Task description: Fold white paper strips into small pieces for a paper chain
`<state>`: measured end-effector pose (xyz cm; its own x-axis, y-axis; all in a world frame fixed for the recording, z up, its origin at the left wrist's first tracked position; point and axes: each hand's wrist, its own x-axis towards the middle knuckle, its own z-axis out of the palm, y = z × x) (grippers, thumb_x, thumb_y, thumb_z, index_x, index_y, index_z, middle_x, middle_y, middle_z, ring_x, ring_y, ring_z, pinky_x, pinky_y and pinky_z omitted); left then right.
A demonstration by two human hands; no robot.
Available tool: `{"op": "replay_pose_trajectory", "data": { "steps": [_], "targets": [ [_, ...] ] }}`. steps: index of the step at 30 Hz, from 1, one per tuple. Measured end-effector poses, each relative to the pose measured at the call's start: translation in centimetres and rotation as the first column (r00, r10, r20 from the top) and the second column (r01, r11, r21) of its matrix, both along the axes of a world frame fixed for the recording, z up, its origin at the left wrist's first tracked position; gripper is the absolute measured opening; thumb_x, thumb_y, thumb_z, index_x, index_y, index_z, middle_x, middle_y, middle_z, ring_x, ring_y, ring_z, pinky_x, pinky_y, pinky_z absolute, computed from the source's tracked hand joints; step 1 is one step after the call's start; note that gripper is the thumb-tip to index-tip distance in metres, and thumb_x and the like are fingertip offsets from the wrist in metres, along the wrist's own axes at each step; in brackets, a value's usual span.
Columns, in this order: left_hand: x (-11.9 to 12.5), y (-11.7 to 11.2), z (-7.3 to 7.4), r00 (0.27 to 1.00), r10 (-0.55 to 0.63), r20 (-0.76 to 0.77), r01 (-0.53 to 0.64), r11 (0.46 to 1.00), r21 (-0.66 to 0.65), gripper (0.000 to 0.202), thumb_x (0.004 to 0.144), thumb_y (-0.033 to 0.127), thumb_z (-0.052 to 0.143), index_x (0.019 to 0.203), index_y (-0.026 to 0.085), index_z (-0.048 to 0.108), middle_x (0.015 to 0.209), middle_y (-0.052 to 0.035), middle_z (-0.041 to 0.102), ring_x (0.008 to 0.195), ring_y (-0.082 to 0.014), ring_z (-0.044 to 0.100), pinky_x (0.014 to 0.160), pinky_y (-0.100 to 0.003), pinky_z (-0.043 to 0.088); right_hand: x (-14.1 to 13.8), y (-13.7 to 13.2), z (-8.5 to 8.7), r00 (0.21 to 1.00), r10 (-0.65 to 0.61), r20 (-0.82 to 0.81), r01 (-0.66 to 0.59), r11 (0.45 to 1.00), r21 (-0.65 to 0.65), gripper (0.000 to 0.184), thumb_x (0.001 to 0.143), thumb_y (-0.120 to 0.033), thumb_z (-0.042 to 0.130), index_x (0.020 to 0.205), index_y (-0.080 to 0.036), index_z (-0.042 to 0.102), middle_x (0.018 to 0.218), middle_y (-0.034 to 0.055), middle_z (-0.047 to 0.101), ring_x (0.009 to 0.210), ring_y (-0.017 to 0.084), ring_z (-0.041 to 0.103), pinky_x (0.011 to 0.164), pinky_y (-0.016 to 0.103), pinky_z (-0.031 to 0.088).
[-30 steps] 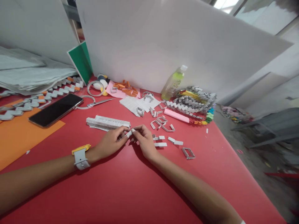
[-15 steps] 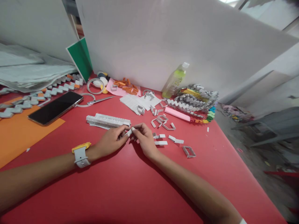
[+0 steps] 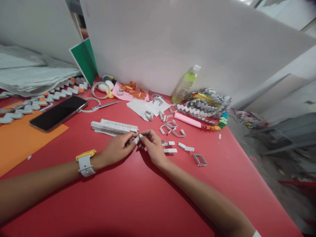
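Both hands meet at the middle of the red table (image 3: 138,197). My left hand (image 3: 116,149), with a white and yellow watch (image 3: 85,163) on its wrist, and my right hand (image 3: 153,147) pinch the two ends of a small folded white paper strip (image 3: 136,139) between their fingertips. A stack of printed paper strips (image 3: 113,127) lies just behind my left hand. Several folded paper pieces (image 3: 172,131) are scattered to the right of my right hand.
A black phone (image 3: 58,113) rests on orange paper (image 3: 22,140) at left, with scissors (image 3: 98,106) and tape rolls (image 3: 100,89) behind. A green bottle (image 3: 184,84) and a woven paper chain pile (image 3: 204,105) stand at back right. The table's right edge drops to the floor.
Both hands stay together on the paper strip, with only slight finger movement. The view has tilted a little.
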<state>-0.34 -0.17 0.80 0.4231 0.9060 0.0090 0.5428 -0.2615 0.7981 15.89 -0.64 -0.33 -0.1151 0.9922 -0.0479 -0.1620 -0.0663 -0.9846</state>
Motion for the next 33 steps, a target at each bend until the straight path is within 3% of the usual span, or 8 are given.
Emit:
{"op": "replay_pose_trajectory", "data": {
  "steps": [17,23,29,33],
  "targets": [
    [0.05,-0.11,0.21,1.000,-0.023,0.006,0.023,1.000,0.013,0.031,0.092,0.040,0.041,0.101,0.017,0.059,0.078,-0.0028,0.067,0.068,-0.0175,0.058,0.061,-0.026,0.038,0.07,0.19,-0.08,0.999,0.041,0.009,-0.041,0.999,0.018,0.022,0.080,-0.038,0.068,0.083,-0.021,0.054,0.059,-0.0063,0.060,0.050,0.010,0.058,0.052,0.025,0.051],
    [0.04,-0.12,0.06,1.000,-0.009,0.012,0.009,1.000,-0.001,0.030,0.091,0.038,0.043,0.104,0.017,0.059,0.081,-0.0038,0.067,0.074,-0.0194,0.060,0.064,-0.028,0.039,0.00,-0.02,-0.13,1.000,-0.004,0.025,0.004,1.000,0.016,0.018,0.081,-0.034,0.067,0.082,-0.020,0.055,0.064,-0.0051,0.061,0.053,0.010,0.058,0.054,0.025,0.051],
    [0.07,-0.33,-0.10,0.998,0.045,0.051,-0.048,0.998,0.052,0.035,0.087,0.036,0.053,0.117,0.017,0.054,0.070,0.0025,0.057,0.062,-0.0156,0.054,0.056,-0.024,0.037,-0.11,-0.06,0.03,0.999,-0.051,-0.016,0.051,0.999,-0.012,0.019,0.079,-0.034,0.067,0.083,-0.019,0.056,0.065,-0.0043,0.061,0.053,0.010,0.057,0.054,0.025,0.052],
    [0.10,-0.58,0.12,0.993,0.022,0.116,-0.034,0.994,0.104,0.029,0.086,0.034,0.055,0.110,0.018,0.058,0.076,0.0009,0.062,0.062,-0.0142,0.056,0.056,-0.023,0.040,-0.04,0.01,0.01,0.995,-0.092,-0.045,0.090,0.996,-0.027,0.019,0.077,-0.033,0.067,0.084,-0.019,0.056,0.061,-0.0063,0.057,0.051,0.009,0.055,0.051,0.024,0.050]
  ]
}}
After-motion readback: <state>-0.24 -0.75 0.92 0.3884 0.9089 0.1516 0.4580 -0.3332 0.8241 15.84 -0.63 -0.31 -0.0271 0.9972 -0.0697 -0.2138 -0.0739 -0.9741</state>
